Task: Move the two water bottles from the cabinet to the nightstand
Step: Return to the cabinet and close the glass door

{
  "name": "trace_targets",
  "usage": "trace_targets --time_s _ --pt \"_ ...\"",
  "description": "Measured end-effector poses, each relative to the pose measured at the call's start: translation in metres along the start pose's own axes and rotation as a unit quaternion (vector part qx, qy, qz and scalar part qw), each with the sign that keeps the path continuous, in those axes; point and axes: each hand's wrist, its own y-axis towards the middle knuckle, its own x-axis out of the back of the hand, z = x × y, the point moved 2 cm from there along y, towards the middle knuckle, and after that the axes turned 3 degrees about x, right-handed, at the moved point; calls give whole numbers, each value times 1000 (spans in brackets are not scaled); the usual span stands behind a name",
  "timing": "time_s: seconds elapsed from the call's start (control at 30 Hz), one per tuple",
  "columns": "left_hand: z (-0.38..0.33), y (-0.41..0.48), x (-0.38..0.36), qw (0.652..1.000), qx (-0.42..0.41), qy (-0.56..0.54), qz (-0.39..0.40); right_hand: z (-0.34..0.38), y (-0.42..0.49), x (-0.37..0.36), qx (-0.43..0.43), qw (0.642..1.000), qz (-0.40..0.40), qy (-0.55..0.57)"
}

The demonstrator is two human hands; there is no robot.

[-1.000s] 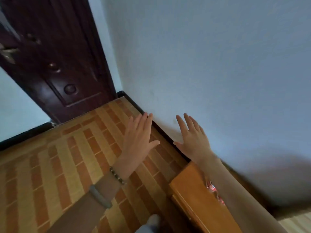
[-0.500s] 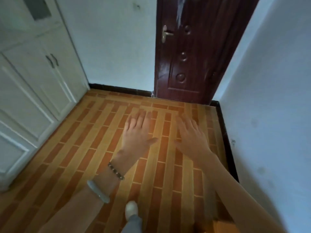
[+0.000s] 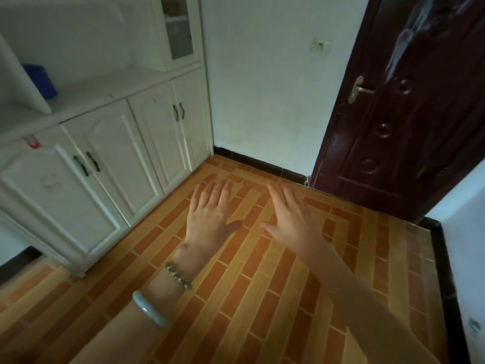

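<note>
Cabinet point(image 3: 110, 158) now nearer, left part cut off; hands point(image 3: 210, 216) empty.

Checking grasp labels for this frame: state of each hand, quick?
Left hand, with the bead bracelet and pale jade bangle: open, flat, empty.
Right hand, bare wrist: open, flat, empty.

Cabinet point(image 3: 110, 158) was matt white painted panel with dark metal-looking pulls, and one upper door point(image 3: 178, 32) looked glazed. Door point(image 3: 409, 127) was dark glossy carved wood with a brassy lever point(image 3: 358, 89). Floor point(image 3: 262, 285) looked like smooth, slightly shiny brick-pattern tile.
</note>
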Motion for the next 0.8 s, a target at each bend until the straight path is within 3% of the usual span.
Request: trace_targets --time_s 0.5,0.8 --pt "122 104 -36 988 144 43 -25 46 201 -45 165 986 12 25" --pt "180 174 -52 958 265 94 -56 69 328 -59 307 950 24 53"
